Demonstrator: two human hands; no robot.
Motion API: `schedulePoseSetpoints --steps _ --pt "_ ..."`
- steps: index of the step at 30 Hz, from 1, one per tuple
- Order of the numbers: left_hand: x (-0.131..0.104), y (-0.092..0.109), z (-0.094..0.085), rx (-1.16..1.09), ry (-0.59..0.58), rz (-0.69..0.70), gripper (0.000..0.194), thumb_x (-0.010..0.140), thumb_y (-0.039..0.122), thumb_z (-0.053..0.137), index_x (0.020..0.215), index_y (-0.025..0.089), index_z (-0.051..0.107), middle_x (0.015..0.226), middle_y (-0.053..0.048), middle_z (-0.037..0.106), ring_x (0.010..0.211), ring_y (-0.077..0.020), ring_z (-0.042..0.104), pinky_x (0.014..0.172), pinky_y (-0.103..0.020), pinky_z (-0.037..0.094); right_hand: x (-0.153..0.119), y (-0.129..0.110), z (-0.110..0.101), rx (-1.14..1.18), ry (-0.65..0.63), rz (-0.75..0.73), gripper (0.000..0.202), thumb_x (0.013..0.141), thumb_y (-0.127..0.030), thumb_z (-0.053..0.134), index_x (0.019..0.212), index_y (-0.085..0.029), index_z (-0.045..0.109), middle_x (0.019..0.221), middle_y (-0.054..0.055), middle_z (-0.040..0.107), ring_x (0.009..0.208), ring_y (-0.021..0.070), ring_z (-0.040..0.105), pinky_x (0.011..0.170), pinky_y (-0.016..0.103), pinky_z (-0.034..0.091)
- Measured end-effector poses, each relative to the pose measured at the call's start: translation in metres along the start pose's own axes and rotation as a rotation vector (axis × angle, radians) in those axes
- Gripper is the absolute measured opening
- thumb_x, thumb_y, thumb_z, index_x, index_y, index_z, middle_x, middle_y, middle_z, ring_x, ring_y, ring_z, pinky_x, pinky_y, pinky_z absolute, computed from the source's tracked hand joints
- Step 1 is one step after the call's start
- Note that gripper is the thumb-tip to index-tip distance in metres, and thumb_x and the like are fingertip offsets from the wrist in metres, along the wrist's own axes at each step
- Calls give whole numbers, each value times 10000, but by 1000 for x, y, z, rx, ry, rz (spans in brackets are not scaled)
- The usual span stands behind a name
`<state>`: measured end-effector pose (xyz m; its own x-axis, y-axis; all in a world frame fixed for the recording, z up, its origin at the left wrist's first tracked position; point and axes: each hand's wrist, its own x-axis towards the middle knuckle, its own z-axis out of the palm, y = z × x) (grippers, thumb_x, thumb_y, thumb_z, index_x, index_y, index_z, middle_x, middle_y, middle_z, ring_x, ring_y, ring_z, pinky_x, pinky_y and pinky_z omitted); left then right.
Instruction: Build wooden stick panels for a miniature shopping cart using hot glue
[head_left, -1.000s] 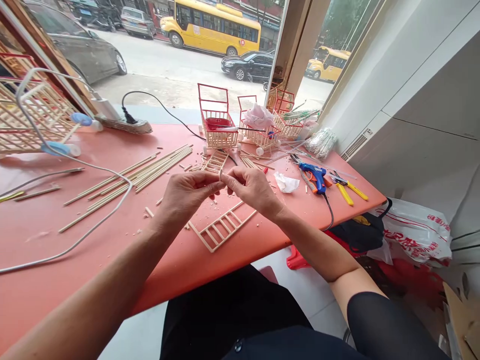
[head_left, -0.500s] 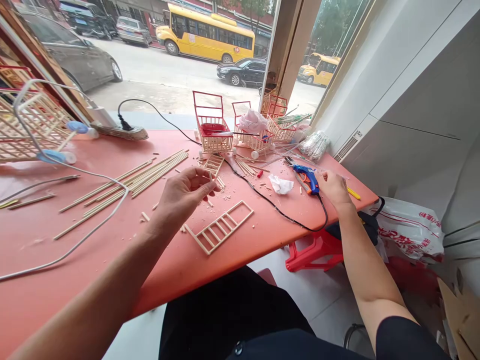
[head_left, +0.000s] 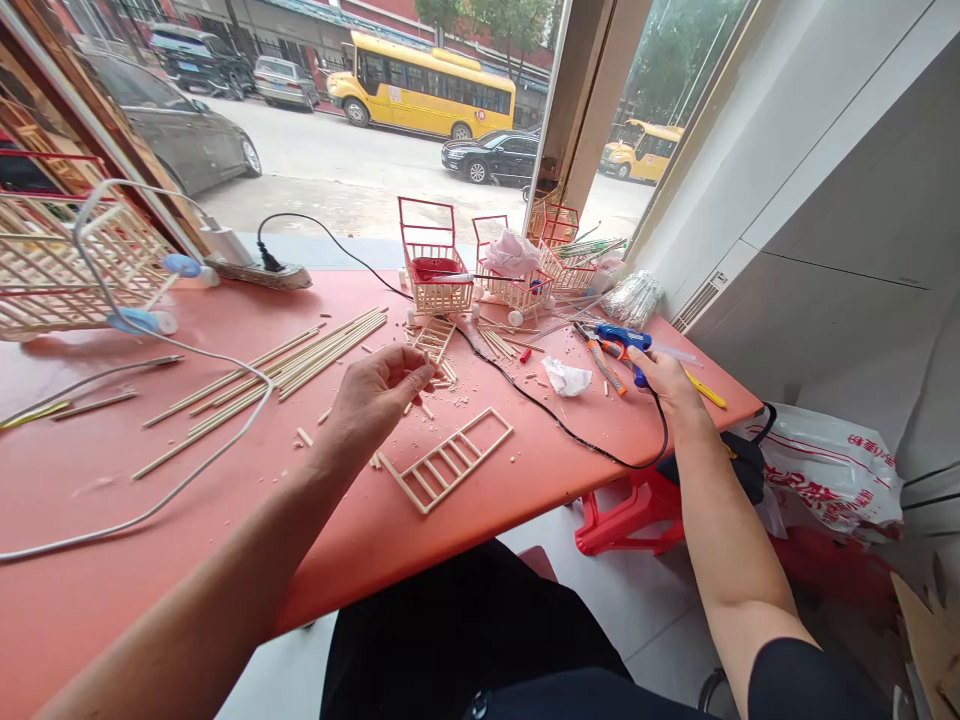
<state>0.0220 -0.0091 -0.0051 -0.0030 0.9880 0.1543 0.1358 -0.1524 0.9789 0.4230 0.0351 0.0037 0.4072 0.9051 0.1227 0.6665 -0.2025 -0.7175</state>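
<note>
My left hand [head_left: 386, 395] is closed in a pinch above the table, with a short wooden stick [head_left: 426, 357] between thumb and fingertips. Below it on the tabletop lies a small ladder-like frame [head_left: 448, 462] of glued sticks. On the right, my right hand [head_left: 666, 378] is closed on the handle of a blue hot glue gun [head_left: 626, 337]; part of the handle is hidden by the fingers. Pliers [head_left: 609, 368] with orange and grey handles lie just left of the glue gun.
Long wooden sticks [head_left: 300, 360] lie left on the orange table [head_left: 225, 540]. Miniature shopping carts [head_left: 442, 290] stand at the back. A black cord [head_left: 555, 428] runs to the glue gun. Crumpled tissue [head_left: 566, 377] and a yellow knife [head_left: 706, 390] lie nearby.
My right hand has closed on the glue gun and shifted it away from the pliers, which now show more fully. The left hand keeps its pinch. The view has shifted slightly.
</note>
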Motion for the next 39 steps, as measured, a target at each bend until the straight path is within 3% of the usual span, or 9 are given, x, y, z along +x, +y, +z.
schedulePoseSetpoints --steps 3,7,10,14,17,23,30,35,39 --pt "1 -3 -2 4 27 -6 289 737 439 810 826 174 735 713 -46 726 573 -139 580 516 -236 432 -9 -12 2 245 -25 -42 547 847 -763 585 903 -220 577 759 45 700 660 159 654 553 250 492" --pt "4 -6 -2 -46 111 24 312 679 452 855 812 177 788 689 -36 722 573 -134 561 495 -229 395 -25 -40 10 652 -143 -181 668 672 -824 775 930 -230 612 785 44 709 673 167 662 524 248 487" --pt "5 -6 -1 -82 173 49 285 655 420 868 804 183 811 687 -31 735 589 -132 570 527 -233 428 -41 -64 20 755 -302 -250 612 701 -779 812 888 -215 663 764 29 671 624 131 595 487 232 437" --pt "7 -4 0 -60 180 96 234 707 398 825 808 186 818 728 -34 751 634 -145 603 555 -248 455 -64 -84 40 840 -580 -138 601 603 -682 937 855 -191 699 744 3 640 590 87 521 504 211 443" --pt "8 -5 0 -56 186 131 207 724 380 811 803 189 824 781 -49 777 698 -161 650 611 -262 499 -78 -90 55 822 -670 -112 582 645 -666 926 900 -188 715 853 45 720 661 102 579 565 220 490" --pt "10 -12 1 -41 208 198 185 771 377 796 832 207 834 888 -64 799 823 -198 708 723 -295 558 -82 -107 72 851 -703 -265 576 774 -696 813 1094 -241 664 1046 112 791 846 201 707 638 296 524" --pt "13 -13 -7 62 276 256 193 851 377 736 876 204 818 958 -74 782 876 -196 701 747 -286 549 -69 -130 85 671 -648 -599 430 877 -627 757 943 -223 626 893 49 748 688 140 611 637 290 503" --pt "13 -13 -8 118 293 306 140 841 327 738 831 206 810 920 -59 777 864 -187 698 737 -272 540 -69 -123 91 622 -700 -566 531 878 -703 705 1001 -190 641 848 47 716 563 104 508 520 273 434" --pt "11 -14 -5 130 279 312 126 841 312 747 824 207 815 888 -49 761 836 -175 683 711 -260 529 -74 -117 91 599 -665 -522 579 870 -738 689 979 -170 654 832 54 694 553 98 502 508 270 424"
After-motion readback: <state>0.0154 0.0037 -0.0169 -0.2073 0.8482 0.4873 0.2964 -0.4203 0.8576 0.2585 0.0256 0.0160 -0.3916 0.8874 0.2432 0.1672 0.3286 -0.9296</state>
